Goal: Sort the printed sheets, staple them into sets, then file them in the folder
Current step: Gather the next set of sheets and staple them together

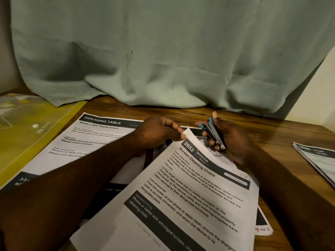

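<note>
Forearms, left hand (159, 131) and right hand (230, 140) are bare.

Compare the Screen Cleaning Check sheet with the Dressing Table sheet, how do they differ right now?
The Screen Cleaning Check sheet lies on top, skewed, its corner pinched by the left hand; the Dressing Table sheet lies flat underneath, partly covered by the forearm. The first is headed 2652 Bedroom, the second Bottle Label Replacement. Both are white printed sheets with dark header bands.
</note>
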